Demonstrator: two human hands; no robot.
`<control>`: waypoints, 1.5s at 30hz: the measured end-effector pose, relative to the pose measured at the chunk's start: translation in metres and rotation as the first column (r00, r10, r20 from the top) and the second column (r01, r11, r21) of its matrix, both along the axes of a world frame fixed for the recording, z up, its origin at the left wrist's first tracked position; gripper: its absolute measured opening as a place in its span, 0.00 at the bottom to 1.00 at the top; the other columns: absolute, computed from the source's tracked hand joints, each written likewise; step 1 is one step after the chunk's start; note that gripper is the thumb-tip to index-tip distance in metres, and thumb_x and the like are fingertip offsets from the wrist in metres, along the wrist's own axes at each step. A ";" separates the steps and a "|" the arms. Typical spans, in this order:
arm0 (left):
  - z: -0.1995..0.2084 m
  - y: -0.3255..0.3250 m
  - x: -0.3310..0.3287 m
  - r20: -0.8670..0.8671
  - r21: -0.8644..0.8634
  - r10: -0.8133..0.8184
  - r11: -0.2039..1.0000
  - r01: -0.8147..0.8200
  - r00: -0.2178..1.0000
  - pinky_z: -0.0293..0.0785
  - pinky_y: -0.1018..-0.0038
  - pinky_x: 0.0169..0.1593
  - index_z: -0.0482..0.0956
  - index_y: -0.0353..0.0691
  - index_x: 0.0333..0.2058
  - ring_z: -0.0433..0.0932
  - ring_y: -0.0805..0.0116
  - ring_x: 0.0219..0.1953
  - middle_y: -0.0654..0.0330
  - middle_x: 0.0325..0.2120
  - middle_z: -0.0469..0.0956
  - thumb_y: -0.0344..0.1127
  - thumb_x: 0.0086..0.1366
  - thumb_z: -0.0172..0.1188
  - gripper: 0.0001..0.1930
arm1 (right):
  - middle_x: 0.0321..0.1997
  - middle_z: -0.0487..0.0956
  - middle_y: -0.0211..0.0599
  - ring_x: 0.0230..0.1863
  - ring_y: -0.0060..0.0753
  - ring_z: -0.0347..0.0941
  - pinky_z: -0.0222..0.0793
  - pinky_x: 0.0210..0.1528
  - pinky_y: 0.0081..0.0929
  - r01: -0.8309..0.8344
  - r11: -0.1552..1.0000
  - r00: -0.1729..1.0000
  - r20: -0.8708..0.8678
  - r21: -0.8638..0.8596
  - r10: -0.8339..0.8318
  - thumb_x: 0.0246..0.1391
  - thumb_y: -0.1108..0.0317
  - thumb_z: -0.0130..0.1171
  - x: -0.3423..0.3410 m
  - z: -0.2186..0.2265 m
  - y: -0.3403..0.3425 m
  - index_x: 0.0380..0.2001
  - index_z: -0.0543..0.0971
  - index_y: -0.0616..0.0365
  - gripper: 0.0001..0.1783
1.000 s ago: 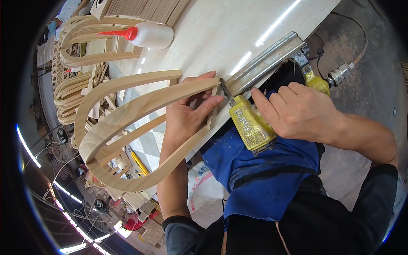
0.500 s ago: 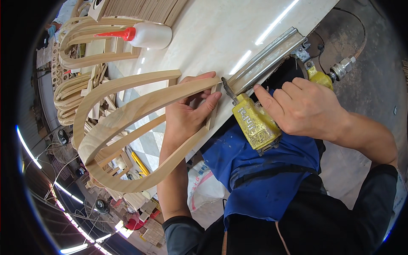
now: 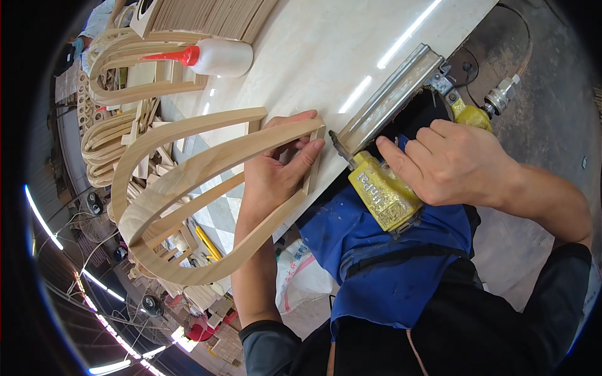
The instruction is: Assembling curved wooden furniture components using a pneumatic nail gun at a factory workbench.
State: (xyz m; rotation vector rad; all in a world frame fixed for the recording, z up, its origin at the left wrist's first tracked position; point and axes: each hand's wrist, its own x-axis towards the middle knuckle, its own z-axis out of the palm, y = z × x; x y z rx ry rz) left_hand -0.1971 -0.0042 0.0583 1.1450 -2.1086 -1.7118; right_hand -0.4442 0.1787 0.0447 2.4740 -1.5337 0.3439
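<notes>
My left hand (image 3: 276,178) grips a U-shaped bent-wood frame (image 3: 213,153) near its straight end, with the thumb on the short crosspiece and the fingers behind. The frame's rounded end points left, over the worktable's edge. In my right hand (image 3: 451,161) is a yellow air nail gun (image 3: 384,193) with a long metal magazine, the fingers wrapped round its handle and the index finger stretched along the body. The gun's nose stands a small gap to the right of the frame's corner, not touching it. The trigger is hidden.
A white bottle with a red nozzle (image 3: 222,57) lies on the pale worktable (image 3: 301,69). Beyond it sit a stack of thin wooden pieces (image 3: 204,15) and more curved frames (image 3: 150,88). A yellow-handled tool (image 3: 207,242) lies at left. The gun's hose fitting (image 3: 500,98) sticks out right.
The nail gun in my right hand has moved slightly right and toward me, so its nose has come away from the frame's corner. My left hand has hardly moved.
</notes>
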 end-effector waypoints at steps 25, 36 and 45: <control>0.001 -0.005 -0.001 0.043 0.021 0.004 1.000 -0.005 0.999 0.77 0.72 0.57 0.87 0.33 0.60 0.80 0.67 0.50 0.57 0.52 0.83 0.30 0.76 0.71 0.17 | 0.22 0.72 0.29 0.22 0.25 0.63 0.61 0.29 0.23 -0.054 0.998 0.998 0.012 -0.013 0.054 0.62 0.72 0.67 -0.003 0.001 -0.011 0.51 0.89 0.65 0.16; 0.003 -0.002 -0.002 0.060 -0.013 -0.001 1.000 0.001 0.998 0.78 0.70 0.63 0.87 0.33 0.60 0.83 0.64 0.54 0.55 0.55 0.85 0.27 0.76 0.69 0.16 | 0.23 0.73 0.30 0.22 0.25 0.64 0.61 0.29 0.23 -0.051 0.999 0.999 0.016 -0.004 0.051 0.62 0.71 0.67 -0.004 0.003 -0.011 0.51 0.89 0.65 0.15; -0.004 -0.005 0.001 0.015 -0.036 -0.024 0.999 0.025 1.000 0.78 0.71 0.61 0.87 0.33 0.59 0.82 0.64 0.53 0.55 0.54 0.84 0.28 0.77 0.69 0.15 | 0.23 0.73 0.30 0.23 0.26 0.65 0.61 0.30 0.23 -0.043 0.999 0.999 0.022 0.028 0.042 0.61 0.71 0.67 -0.005 0.002 -0.010 0.49 0.89 0.64 0.14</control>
